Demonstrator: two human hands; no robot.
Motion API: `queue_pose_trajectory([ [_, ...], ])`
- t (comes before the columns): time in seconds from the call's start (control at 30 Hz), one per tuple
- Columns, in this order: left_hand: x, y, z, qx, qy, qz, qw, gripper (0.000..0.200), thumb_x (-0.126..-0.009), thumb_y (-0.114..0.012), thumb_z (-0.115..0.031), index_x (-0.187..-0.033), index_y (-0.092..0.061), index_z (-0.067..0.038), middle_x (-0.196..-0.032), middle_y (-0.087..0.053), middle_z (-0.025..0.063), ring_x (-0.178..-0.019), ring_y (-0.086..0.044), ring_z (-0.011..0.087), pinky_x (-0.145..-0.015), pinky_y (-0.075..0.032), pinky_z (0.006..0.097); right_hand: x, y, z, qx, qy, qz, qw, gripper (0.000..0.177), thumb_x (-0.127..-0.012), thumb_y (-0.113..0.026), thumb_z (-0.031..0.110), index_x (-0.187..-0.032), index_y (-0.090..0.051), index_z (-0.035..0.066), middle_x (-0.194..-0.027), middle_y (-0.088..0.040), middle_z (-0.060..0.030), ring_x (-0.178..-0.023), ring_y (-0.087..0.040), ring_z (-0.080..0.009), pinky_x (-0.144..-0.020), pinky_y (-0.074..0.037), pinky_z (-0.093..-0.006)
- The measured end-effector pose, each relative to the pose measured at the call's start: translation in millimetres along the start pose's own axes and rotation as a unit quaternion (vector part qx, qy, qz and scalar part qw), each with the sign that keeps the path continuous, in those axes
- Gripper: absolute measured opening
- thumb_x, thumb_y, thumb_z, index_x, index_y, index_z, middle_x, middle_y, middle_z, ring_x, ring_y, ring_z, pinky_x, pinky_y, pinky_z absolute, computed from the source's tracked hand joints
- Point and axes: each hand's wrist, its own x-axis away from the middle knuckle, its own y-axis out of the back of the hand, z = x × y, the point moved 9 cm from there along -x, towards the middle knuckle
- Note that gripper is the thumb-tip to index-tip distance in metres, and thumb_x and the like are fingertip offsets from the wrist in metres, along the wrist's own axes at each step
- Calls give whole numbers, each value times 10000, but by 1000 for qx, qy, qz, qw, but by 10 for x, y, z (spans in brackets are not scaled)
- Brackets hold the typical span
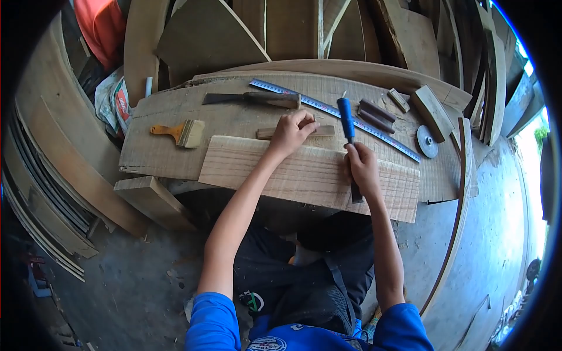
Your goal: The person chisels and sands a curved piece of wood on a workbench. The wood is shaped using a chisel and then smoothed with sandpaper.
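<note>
My right hand is wrapped round a blue-handled tool, its dark flat blade pointing down over the front board. My left hand is closed, fingertips bent together, beside a small wood block; whether it grips anything is too small to tell. A grained board lies under both forearms, along the front of the larger wooden slab. Behind my left hand lies a chisel with a wooden handle. A steel ruler runs diagonally across the slab. The brush lies at the left.
On the slab's right are a grey disc, dark grooved blocks and a wood block. Boards lean behind and at the left. A long curved strip stands at the right. A short plank props near the front left.
</note>
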Motion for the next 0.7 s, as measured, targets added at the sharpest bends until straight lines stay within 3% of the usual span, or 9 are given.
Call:
queue_pose_trajectory([
  [0.17,-29,-57,174,-13,36,50,998,149,-819,-621,-119,-767,-532,-12,-708,-619,50,-684,-606,97,-626,-474,235,-10,43,-19,-43,20,-12,999,224,-915,-461,160,-748,-482,12,-493,-443,-3,-357,-419,-68,-317,-292,-226],
  [0.23,-62,73,229,208,34,-21,977,167,-816,-624,-118,-730,-522,-17,-665,-622,64,-636,-608,107,-575,-473,231,-4,15,9,-23,30,-3,999,212,-912,-467,152,-763,-487,3,-499,-449,-5,-356,-415,-67,-317,-292,-227],
  [0.37,-39,12,198,160,48,30,986,147,-813,-620,-90,-736,-523,-9,-702,-637,71,-663,-621,112,-599,-483,226,10,21,16,-27,36,-3,999,203,-911,-472,151,-789,-502,-8,-502,-452,-7,-357,-415,-66,-318,-292,-227],
  [0.43,-26,-13,194,127,41,33,991,147,-803,-631,-93,-736,-532,-7,-706,-640,71,-670,-625,113,-599,-482,230,11,5,-5,-13,27,11,999,197,-921,-457,180,-897,-518,-5,-551,-453,1,-390,-415,-56,-329,-295,-205],
  [0.7,2,-10,79,34,24,38,998,157,-778,-658,-117,-729,-564,-2,-689,-642,72,-663,-636,122,-587,-480,245,33,8,33,-10,29,-1,1000,198,-919,-458,179,-887,-526,-4,-549,-453,6,-380,-409,-57,-328,-297,-209],
])
